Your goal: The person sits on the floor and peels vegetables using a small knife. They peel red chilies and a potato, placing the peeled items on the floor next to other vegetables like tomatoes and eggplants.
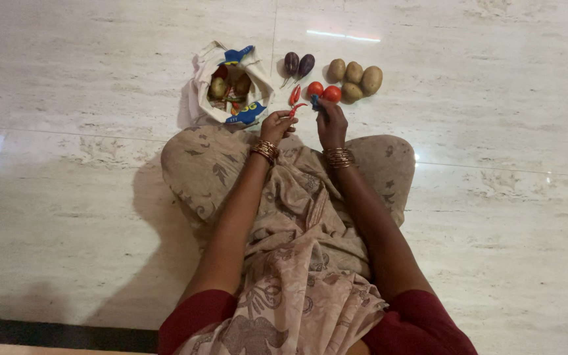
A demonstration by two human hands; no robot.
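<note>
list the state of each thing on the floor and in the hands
cloth bag: open, mouth spread, vegetables inside
aubergines: two, lying side by side on the floor
potatoes: four, bunched together on the floor
tomatoes: two, touching, on the floor
red chillies: one on the floor, one pinched in the left hand
left hand: fingers closed on a chilli
right hand: by the tomatoes, grip unclear
</note>
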